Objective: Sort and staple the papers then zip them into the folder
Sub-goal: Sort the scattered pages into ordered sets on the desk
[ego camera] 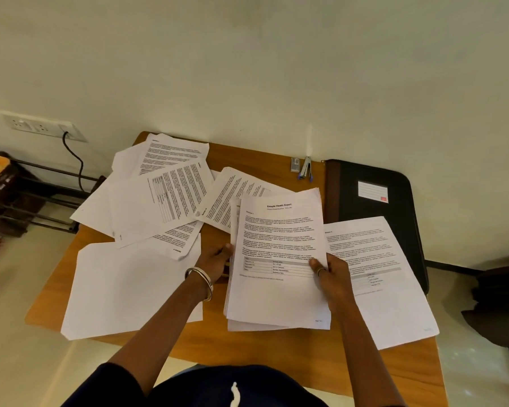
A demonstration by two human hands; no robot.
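**Operator:** White sheets only in hand so far. Status?

**Inspector:** Both hands hold the gathered stack point(278, 259) above the wooden table point(276, 154). Left hand point(216, 261) grips the left edge, thumb on top. Right hand point(332, 277) pinches the right edge, thumb pressed on the top page, headed "Sample Health Report".

**Operator:** Procedure for this step?

**Inspector:** Judgement: sorting is under way. Tap the stack's lower edge on the table to square it, and confirm the section order before stapling. Loose printed pages point(162, 195) lie scattered to the left, one blank-side-up sheet point(130, 289) lies near the left forearm, and a single page point(376, 274) rests at right, partly over the folder. Collect these first.

**Operator:** Tools?

**Inspector:** Stapler point(305, 168) stands at the far edge by the wall, beside a small metallic item I cannot identify. The black zip folder point(376, 195) lies closed at the far right.

**Operator:** Limits of view?

**Inspector:** Fingers under the stack are hidden. Sheet count, body text and page numbers are illegible. The folder's zip is not discernible.
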